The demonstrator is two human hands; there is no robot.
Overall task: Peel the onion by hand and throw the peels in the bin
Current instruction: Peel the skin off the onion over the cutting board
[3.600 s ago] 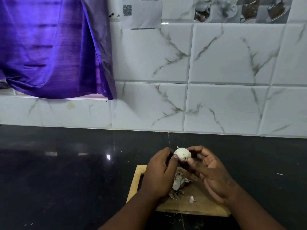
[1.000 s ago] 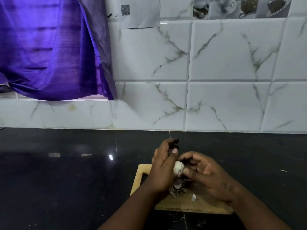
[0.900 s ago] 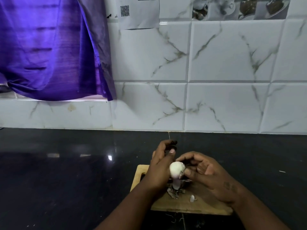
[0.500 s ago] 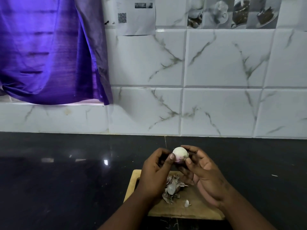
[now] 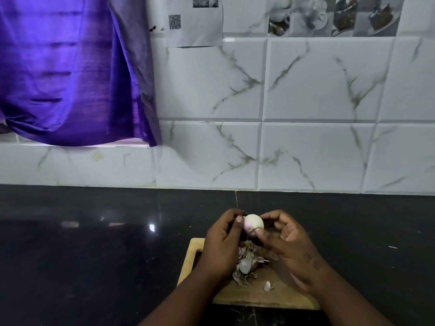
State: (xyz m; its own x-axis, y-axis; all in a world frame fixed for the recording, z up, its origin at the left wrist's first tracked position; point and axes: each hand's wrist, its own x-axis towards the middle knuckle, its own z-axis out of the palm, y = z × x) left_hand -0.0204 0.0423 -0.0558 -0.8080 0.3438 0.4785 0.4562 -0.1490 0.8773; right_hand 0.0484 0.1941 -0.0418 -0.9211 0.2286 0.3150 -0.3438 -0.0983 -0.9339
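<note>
A small pale onion (image 5: pixel 253 223), mostly bare with a pinkish patch low on its left side, is held above the wooden cutting board (image 5: pixel 263 296). My left hand (image 5: pixel 221 245) grips it from the left, thumb against its side. My right hand (image 5: pixel 289 245) holds it from the right, thumb tip pressed on its lower front. A heap of dry peels (image 5: pixel 247 264) lies on the board under my hands, with one small white scrap (image 5: pixel 267 286) beside it. No bin is in view.
The board sits on a black glossy counter (image 5: pixel 94 255) against a white marble-tiled wall (image 5: pixel 306 102). A purple cloth (image 5: pixel 66 71) hangs at the upper left. A few root threads lie on the counter in front of the board.
A second ago both hands held the onion low over the peel heap; they have since lifted it up above the board and turned it, and the view has shifted slightly.
</note>
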